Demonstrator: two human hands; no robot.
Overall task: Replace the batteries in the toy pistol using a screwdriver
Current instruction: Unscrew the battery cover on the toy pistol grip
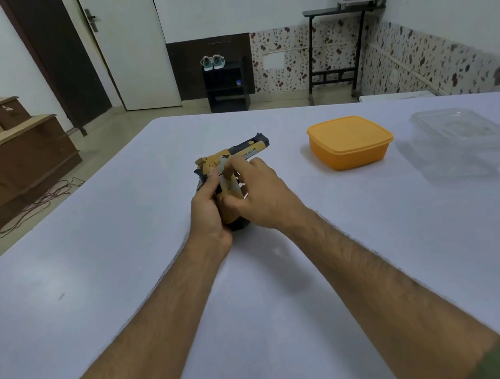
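both hands on the toy pistol (231,159) at frame centre, over the white counter (95,295).

left hand (208,210) curls round the pistol's handle from the left, grip clamped on it, thumb up along the yellow side. right hand (257,193) comes in from the right, fingers (240,166) bent against the pistol body just under the barrel, grip pinching it. barrel points toward upper right of frame, dark muzzle end up. orange lidded box (351,142) sits on the counter right of centre, well apart from the hands. clear plastic container (460,139) further right, near the orange box. green sleeves at bottom corners.
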